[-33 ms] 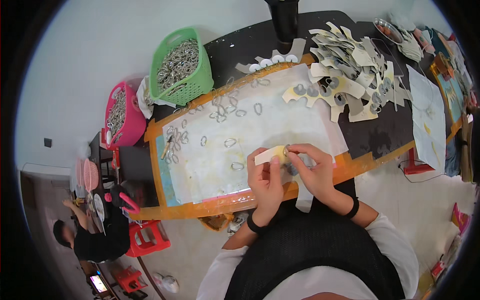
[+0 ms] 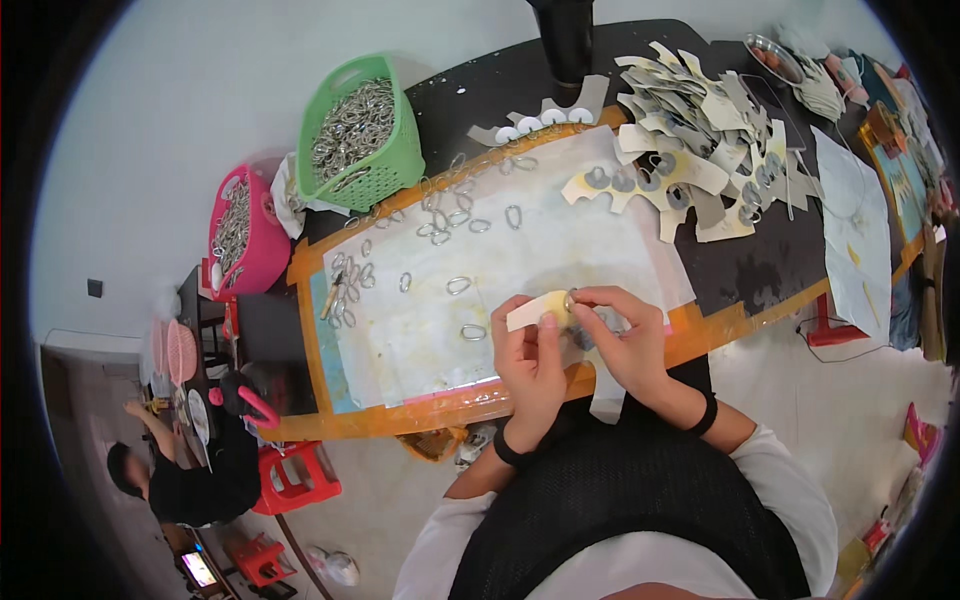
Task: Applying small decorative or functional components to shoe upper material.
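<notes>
Just above the near edge of the work sheet, my left hand point(image 2: 530, 362) pinches a cream-and-grey cut-out piece point(image 2: 532, 311) with a yellowish patch. The fingers of my right hand point(image 2: 628, 345) are closed at that patch on an oval metal ring point(image 2: 570, 301), partly hidden by the fingertips. A grey part of the piece point(image 2: 607, 392) hangs below, between my wrists. Loose oval metal rings point(image 2: 458, 286) lie on the white sheet point(image 2: 420, 340) to the left. A tool with a tan handle point(image 2: 329, 302) rests among rings at the sheet's left side.
A green basket point(image 2: 400, 150) and a pink basket point(image 2: 268, 240) hold many metal rings. Similar cut-out pieces point(image 2: 690, 110) are heaped at the far right. A black container point(image 2: 567, 45) stands at the back. Orange tape point(image 2: 450, 411) edges the work area. Another person point(image 2: 200, 480) sits far left.
</notes>
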